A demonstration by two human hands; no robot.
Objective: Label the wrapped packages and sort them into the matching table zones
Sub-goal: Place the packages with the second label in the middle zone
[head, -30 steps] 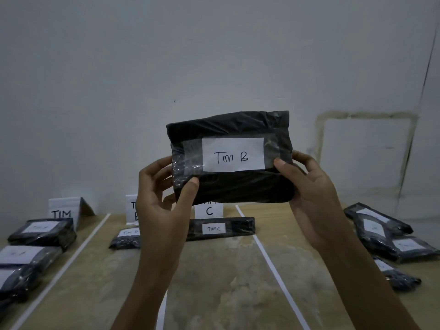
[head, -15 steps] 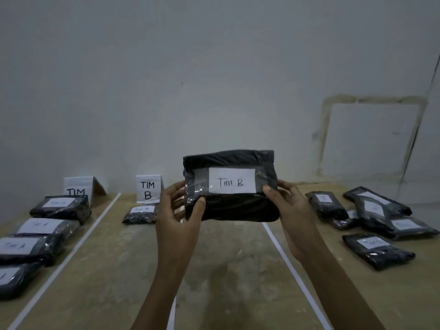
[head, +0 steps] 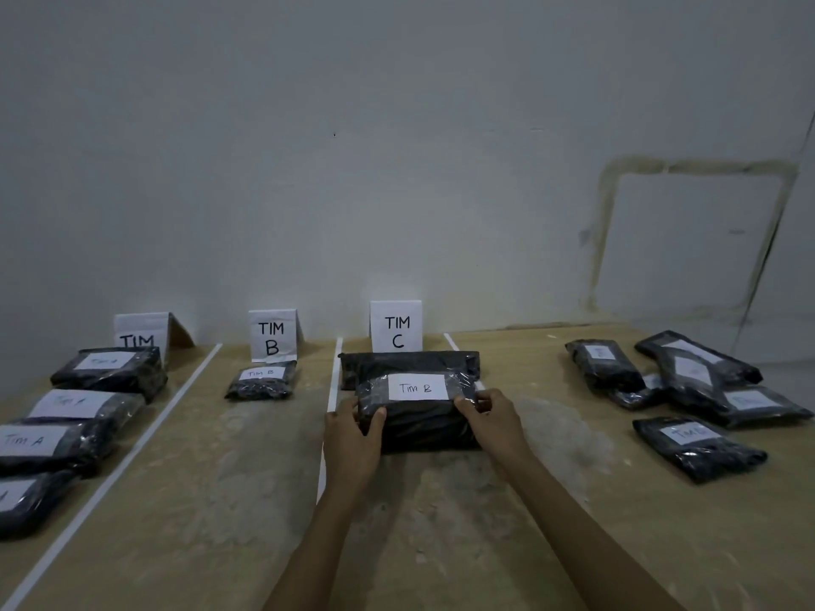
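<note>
A black wrapped package [head: 419, 423] with a white label reading "Tim B" is held low over the table, in front of the "TIM C" sign [head: 396, 326]. My left hand [head: 353, 438] grips its left end and my right hand [head: 494, 418] grips its right end. Right behind it lies another black package [head: 408, 362] in the C lane. The "TIM B" sign [head: 272, 335] stands to the left with one small "Tim B" package [head: 261, 381] before it. The leftmost "TIM" sign [head: 141, 332] has several "Tim A" packages [head: 110, 368] in its lane.
White tape lines [head: 333, 390] divide the wooden table [head: 220, 500] into lanes. A loose pile of several labelled black packages [head: 697, 381] lies at the right, one [head: 697, 447] nearer to me. A grey wall stands right behind the signs.
Both hands have lowered the "Tim B" package from chest height and moved it forward to the table, just in front of the package in the C lane.
</note>
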